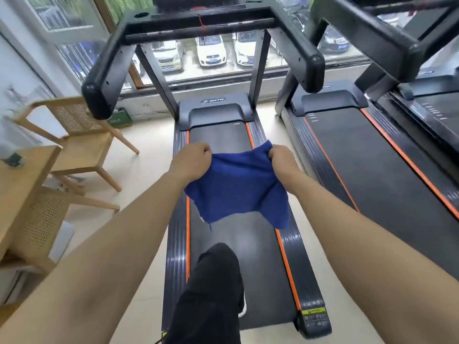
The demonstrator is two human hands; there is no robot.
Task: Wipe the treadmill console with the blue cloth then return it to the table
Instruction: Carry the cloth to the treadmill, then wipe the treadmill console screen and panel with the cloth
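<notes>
The blue cloth point(236, 187) hangs spread between my two hands above the treadmill belt point(223, 140). My left hand point(192, 158) grips its left top corner and my right hand point(282, 158) grips its right top corner, both fists closed on the fabric. The treadmill console point(198, 19) is the black frame across the top of the view, well ahead of and above the cloth, with handrails point(106, 78) reaching back on both sides. The wooden table point(22, 184) stands at the left edge. My leg in black trousers point(211, 294) steps on the belt.
Two wooden chairs point(82, 142) stand by the table on the left. A small dark object point(13, 160) lies on the table top. A second treadmill point(372, 157) runs parallel on the right. A window with parked cars outside is behind the console.
</notes>
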